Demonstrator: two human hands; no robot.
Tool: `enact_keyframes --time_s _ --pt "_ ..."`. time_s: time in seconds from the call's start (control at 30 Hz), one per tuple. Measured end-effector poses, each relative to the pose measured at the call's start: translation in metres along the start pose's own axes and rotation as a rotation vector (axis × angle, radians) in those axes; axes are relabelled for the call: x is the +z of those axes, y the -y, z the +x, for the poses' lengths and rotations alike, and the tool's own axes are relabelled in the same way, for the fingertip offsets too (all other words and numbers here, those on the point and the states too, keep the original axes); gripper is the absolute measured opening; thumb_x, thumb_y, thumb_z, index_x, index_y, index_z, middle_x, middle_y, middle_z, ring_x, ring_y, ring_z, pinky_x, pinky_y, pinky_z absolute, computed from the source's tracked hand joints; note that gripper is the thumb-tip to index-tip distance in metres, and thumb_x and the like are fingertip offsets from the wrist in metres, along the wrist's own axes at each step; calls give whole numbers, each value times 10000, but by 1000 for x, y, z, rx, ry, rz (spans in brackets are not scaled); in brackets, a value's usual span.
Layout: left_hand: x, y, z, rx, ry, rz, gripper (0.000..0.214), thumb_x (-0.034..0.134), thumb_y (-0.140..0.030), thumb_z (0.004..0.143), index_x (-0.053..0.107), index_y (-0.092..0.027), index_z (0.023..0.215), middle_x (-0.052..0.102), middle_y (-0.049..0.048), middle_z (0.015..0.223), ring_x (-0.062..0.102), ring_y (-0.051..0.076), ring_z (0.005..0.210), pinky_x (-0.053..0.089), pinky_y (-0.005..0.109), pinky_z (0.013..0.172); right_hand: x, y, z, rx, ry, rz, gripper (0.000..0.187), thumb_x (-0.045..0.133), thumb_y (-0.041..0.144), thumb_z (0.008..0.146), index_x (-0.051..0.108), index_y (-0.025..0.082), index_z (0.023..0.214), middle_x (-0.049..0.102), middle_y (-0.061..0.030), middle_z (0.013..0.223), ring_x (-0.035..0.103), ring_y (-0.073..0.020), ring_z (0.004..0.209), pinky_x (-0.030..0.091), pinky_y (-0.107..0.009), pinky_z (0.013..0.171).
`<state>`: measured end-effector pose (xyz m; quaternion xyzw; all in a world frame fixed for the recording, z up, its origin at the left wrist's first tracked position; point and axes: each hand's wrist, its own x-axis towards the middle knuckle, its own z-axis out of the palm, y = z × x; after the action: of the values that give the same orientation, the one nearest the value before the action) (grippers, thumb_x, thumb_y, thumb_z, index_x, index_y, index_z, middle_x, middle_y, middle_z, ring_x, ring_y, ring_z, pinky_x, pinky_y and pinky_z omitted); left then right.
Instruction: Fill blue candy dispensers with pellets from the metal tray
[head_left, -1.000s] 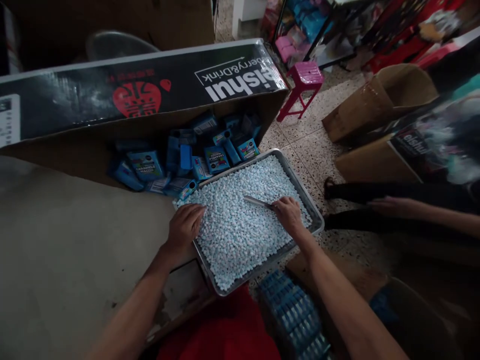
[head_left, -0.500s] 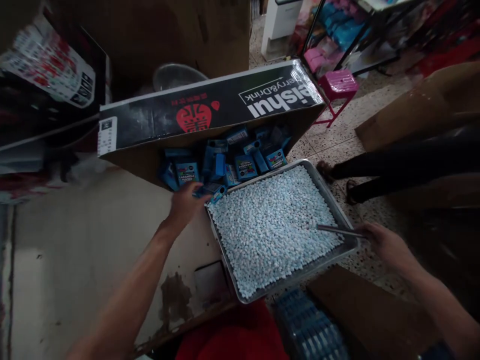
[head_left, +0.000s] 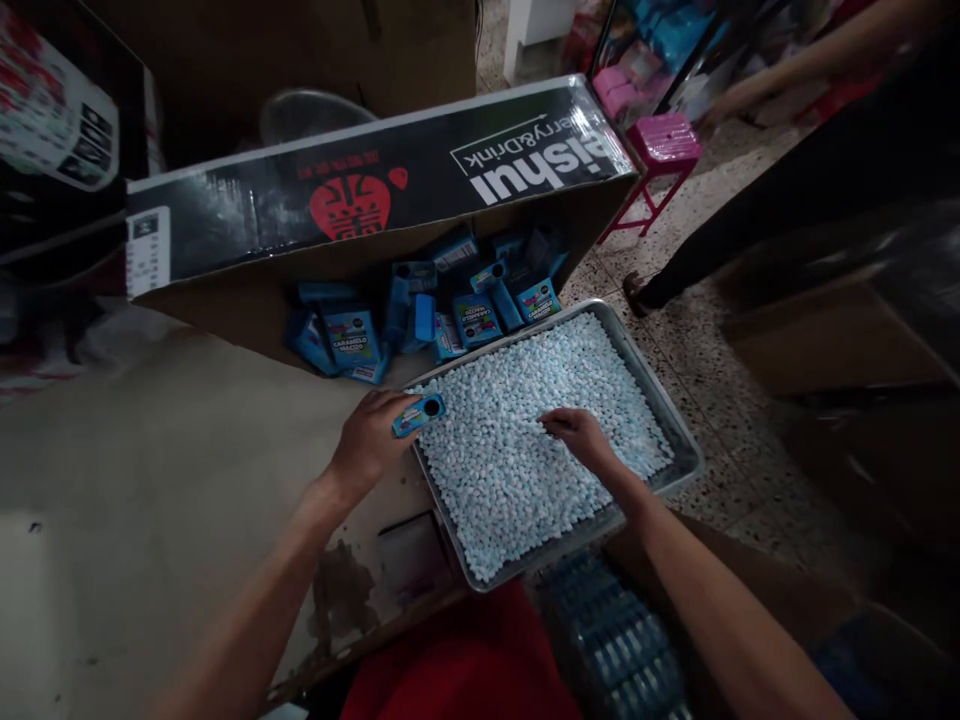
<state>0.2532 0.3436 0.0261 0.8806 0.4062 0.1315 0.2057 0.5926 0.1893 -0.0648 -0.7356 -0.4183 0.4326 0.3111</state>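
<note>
My left hand (head_left: 371, 440) is closed round a small blue candy box (head_left: 418, 416), held tilted over the near left edge of a metal tray (head_left: 686, 470). A round dark opening shows at the end of this box. Small pale blue and white candies (head_left: 525, 470) fill the tray. My right hand (head_left: 576, 432) is above the middle of the candies with its fingers pinched together; what they hold, if anything, is hidden. Behind the tray, several blue candy boxes (head_left: 352, 338) lie in a heap inside a cardboard carton (head_left: 255, 225) tipped on its side.
Packed blue boxes (head_left: 615, 630) stand below the tray's near edge. On the right are a pink stool (head_left: 664, 140), cardboard boxes (head_left: 832, 340) and another person's leg (head_left: 705, 240) and arm (head_left: 817, 70). The pale tabletop (head_left: 172, 500) spreads to the left.
My right hand has moved left from the tray's right edge to over the candies; its metal tool no longer shows. My left hand has brought the blue box nearer, and the other person has shifted.
</note>
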Motion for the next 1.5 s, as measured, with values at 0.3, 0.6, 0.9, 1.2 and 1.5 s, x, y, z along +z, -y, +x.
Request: enact_keyframes --time_s 0.3,0.6,0.9,1.2,1.5 --pt "5 -36 4 35 73 -128 451 743 -139 733 753 -257 1168 744 51 1122 660 277 1079 551 415 966 -39 102 -28 -26 79 62 274 651 345 805 811 175 948 717 -29 718 606 -174 661 446 -288 656" --pt "19 -55 21 129 117 -245 437 702 -141 787 730 -222 1216 729 71 1165 649 264 1118 538 409 1000 -28 219 -71 -353 -47 -749 266 529 208 902 792 189 939 731 -106 882 653 -225 770 460 -330 733" --pt "11 -21 18 -73 35 -355 397 786 -294 800 734 -266 1193 739 61 1171 693 272 1093 567 436 1002 -128 17 -44 136 -376 -318 354 631 467 743 810 174 832 687 -56 622 578 -205 583 404 -299 568" --pt "10 -36 14 -134 35 -246 370 764 -257 783 746 -266 1153 736 59 1135 691 283 1078 589 431 950 4 -5 25 131 -71 162 412 707 528 711 797 156 863 629 -5 582 504 -132 515 391 -251 507" --pt "12 -52 26 -145 57 -138 437 732 -107 663 788 -253 1070 753 58 1074 673 319 1051 576 487 949 -67 91 -15 141 94 309 370 806 454 724 809 154 941 620 5 592 471 -95 512 359 -236 496"
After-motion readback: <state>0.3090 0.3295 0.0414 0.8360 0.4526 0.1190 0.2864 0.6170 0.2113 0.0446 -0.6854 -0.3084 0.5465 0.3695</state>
